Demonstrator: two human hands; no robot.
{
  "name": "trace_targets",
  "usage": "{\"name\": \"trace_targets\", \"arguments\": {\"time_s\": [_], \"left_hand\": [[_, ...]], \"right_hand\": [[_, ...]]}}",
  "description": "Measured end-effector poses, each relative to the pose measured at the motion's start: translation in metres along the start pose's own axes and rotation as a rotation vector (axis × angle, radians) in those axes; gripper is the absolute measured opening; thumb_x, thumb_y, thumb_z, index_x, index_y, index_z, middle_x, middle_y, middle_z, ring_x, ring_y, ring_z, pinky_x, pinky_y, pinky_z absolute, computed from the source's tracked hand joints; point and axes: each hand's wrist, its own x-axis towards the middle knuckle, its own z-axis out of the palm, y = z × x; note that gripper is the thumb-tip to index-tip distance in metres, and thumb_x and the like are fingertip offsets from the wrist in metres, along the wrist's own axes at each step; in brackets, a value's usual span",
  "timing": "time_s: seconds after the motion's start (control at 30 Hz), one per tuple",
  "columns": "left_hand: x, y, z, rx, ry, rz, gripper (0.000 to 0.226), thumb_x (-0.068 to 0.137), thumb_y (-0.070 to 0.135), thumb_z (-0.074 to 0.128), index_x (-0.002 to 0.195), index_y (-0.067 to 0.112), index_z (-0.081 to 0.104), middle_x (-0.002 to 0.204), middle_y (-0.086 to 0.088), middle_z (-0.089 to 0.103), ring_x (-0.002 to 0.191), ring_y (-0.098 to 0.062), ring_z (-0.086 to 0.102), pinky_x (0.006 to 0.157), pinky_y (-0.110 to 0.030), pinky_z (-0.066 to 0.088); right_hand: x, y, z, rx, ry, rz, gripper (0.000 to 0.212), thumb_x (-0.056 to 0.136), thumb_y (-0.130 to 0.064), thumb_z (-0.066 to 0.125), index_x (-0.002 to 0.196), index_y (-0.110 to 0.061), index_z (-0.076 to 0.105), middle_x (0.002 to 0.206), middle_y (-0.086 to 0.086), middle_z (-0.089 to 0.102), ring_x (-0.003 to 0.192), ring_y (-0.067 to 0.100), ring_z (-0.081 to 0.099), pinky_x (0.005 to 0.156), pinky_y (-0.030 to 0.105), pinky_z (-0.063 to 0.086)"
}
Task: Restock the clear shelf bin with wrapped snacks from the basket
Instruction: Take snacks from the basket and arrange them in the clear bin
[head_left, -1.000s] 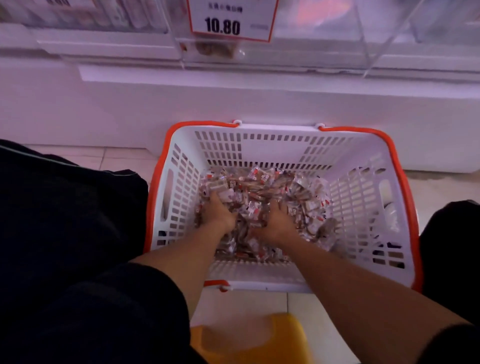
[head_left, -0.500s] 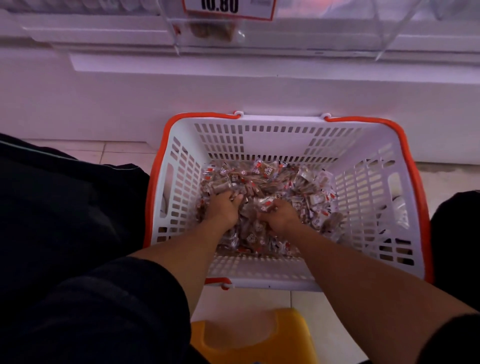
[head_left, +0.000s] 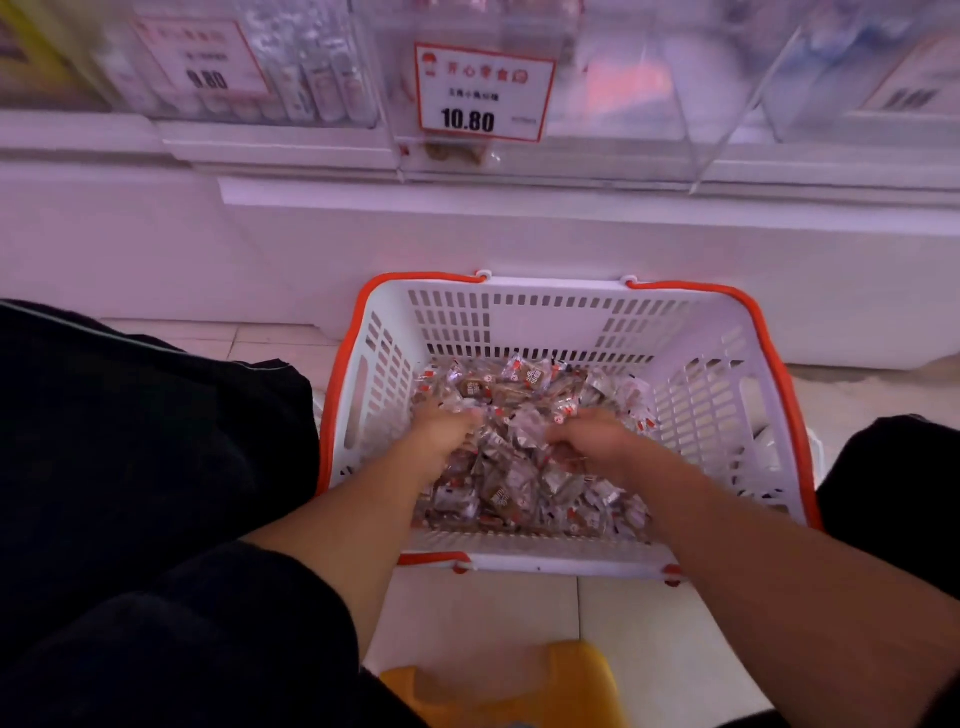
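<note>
- Both hands reach into a white slotted plastic basket (head_left: 691, 364) with an orange rim, set on pale floor tiles (head_left: 483, 618) against a white shelf base.
- The left hand (head_left: 441, 431) curls into the heap of crinkly, clear-and-brown wrapped snacks (head_left: 514, 488) lying in the basket's bottom; its fingertips are buried.
- The right hand (head_left: 592, 436) bunches its fingers around a clump of wrappers.
- Above, the clear shelf bin (head_left: 613, 93), hard and glossy, carries a red-bordered price card (head_left: 483, 93) reading 10.80.
- A rounded yellow plastic stool (head_left: 550, 691) sits at the lower edge.
</note>
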Motion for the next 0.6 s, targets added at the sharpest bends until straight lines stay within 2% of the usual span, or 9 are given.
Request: {"name": "trace_targets", "arguments": {"time_s": [0.07, 0.13, 0.2, 0.23, 0.3, 0.4, 0.5, 0.6], "left_hand": [[-0.010, 0.022, -0.006, -0.153, -0.120, -0.068, 0.066, 0.080, 0.015, 0.081, 0.136, 0.004, 0.048, 0.121, -0.014, 0.064, 0.114, -0.031, 0.061, 0.105, -0.048, 0.047], [-0.021, 0.054, -0.011, -0.165, -0.223, -0.019, 0.052, 0.076, 0.016, 0.084, 0.122, 0.006, 0.062, 0.118, -0.017, 0.067, 0.111, -0.030, 0.063, 0.103, -0.049, 0.048], [-0.040, 0.094, -0.016, -0.115, -0.344, 0.051, 0.016, 0.083, 0.021, 0.078, 0.097, 0.012, 0.074, 0.097, -0.011, 0.070, 0.082, -0.023, 0.066, 0.088, -0.043, 0.056], [-0.052, 0.115, -0.017, -0.078, -0.389, 0.091, 0.010, 0.088, 0.023, 0.073, 0.090, 0.014, 0.074, 0.089, -0.009, 0.066, 0.070, -0.020, 0.062, 0.087, -0.042, 0.056], [-0.080, 0.158, -0.023, 0.049, -0.475, 0.180, 0.013, 0.093, 0.026, 0.066, 0.094, 0.013, 0.068, 0.081, -0.009, 0.065, 0.068, -0.020, 0.064, 0.084, -0.046, 0.060], [-0.136, 0.210, -0.035, 0.217, -0.624, 0.269, 0.020, 0.097, 0.027, 0.062, 0.105, 0.009, 0.058, 0.079, -0.012, 0.074, 0.082, -0.032, 0.075, 0.062, -0.036, 0.061], [-0.176, 0.237, -0.040, 0.345, -0.611, 0.380, 0.036, 0.096, 0.043, 0.059, 0.111, 0.010, 0.058, 0.075, -0.009, 0.069, 0.067, -0.023, 0.071, 0.049, -0.026, 0.054], [-0.193, 0.246, -0.036, 0.242, -0.677, 0.352, 0.056, 0.094, 0.063, 0.044, 0.116, 0.014, 0.058, 0.075, -0.008, 0.060, 0.059, -0.017, 0.058, 0.043, -0.023, 0.049]], "right_hand": [[-0.017, -0.028, -0.016, -0.001, -0.116, -0.028, 0.012, 0.087, -0.003, 0.069, 0.095, -0.002, 0.060, 0.073, 0.013, 0.064, 0.064, 0.021, 0.063, 0.062, 0.033, 0.055], [-0.038, -0.067, -0.039, -0.091, -0.188, -0.093, 0.015, 0.087, -0.002, 0.068, 0.101, -0.001, 0.061, 0.081, 0.014, 0.062, 0.073, 0.022, 0.063, 0.073, 0.035, 0.057], [-0.065, -0.109, -0.061, -0.219, -0.263, -0.165, 0.015, 0.087, 0.000, 0.068, 0.101, -0.005, 0.064, 0.084, 0.011, 0.064, 0.073, 0.018, 0.064, 0.075, 0.034, 0.058], [-0.080, -0.129, -0.071, -0.278, -0.301, -0.202, 0.015, 0.087, 0.001, 0.067, 0.098, -0.008, 0.066, 0.085, 0.010, 0.065, 0.075, 0.018, 0.065, 0.075, 0.033, 0.058], [-0.113, -0.161, -0.086, -0.363, -0.355, -0.290, 0.018, 0.085, 0.005, 0.067, 0.092, -0.011, 0.066, 0.083, 0.007, 0.065, 0.077, 0.019, 0.066, 0.073, 0.033, 0.058], [-0.160, -0.198, -0.099, -0.478, -0.385, -0.508, 0.017, 0.085, 0.005, 0.068, 0.097, -0.007, 0.066, 0.078, 0.004, 0.067, 0.073, 0.015, 0.067, 0.068, 0.030, 0.058], [-0.194, -0.221, -0.101, -0.548, -0.273, -0.735, 0.020, 0.083, 0.000, 0.073, 0.101, 0.000, 0.065, 0.077, 0.007, 0.069, 0.070, 0.015, 0.069, 0.064, 0.028, 0.057], [-0.208, -0.233, -0.099, -0.603, -0.094, -0.965, 0.023, 0.080, -0.003, 0.078, 0.098, 0.001, 0.065, 0.075, 0.013, 0.068, 0.063, 0.016, 0.066, 0.060, 0.029, 0.058]]}}
